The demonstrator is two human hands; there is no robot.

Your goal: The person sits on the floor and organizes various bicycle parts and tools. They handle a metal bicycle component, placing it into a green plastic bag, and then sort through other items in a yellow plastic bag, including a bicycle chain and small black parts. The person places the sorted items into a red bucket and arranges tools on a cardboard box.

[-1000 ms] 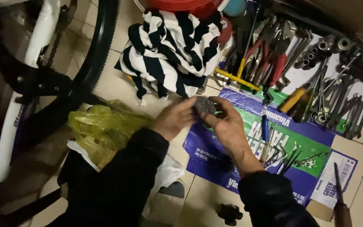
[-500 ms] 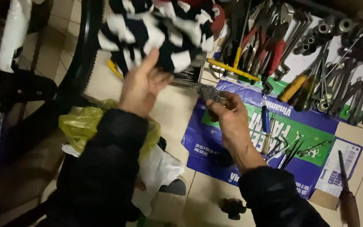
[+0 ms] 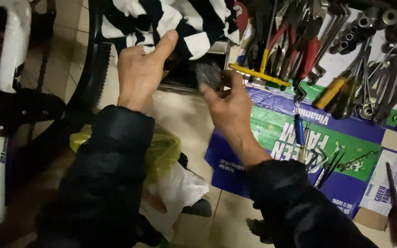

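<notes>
Bike wheel (image 3: 86, 82) w/ knobby black tyre is standing at left, beside white frame (image 3: 5, 105). Flattened cardboard (image 3: 295, 151), blue/green print, is lying on tiled floor w/ steel tools (image 3: 345, 55) piled along top. Striped b/w cloth (image 3: 171, 20) is draping over a metal box (image 3: 184, 80); left hand (image 3: 138, 73) is gripping cloth, thumb up. Right hand (image 3: 228, 103) is pinching a small dark, blurry metal part (image 3: 207, 73) just above box edge. Crinkly yellow bag (image 3: 161, 151) is sitting below.

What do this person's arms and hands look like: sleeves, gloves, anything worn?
Both arms are covered to the wrist by dark, near-black sleeves of a slightly shiny jacket. The left hand and right hand are bare: no gloves, rings or watch visible.
</notes>
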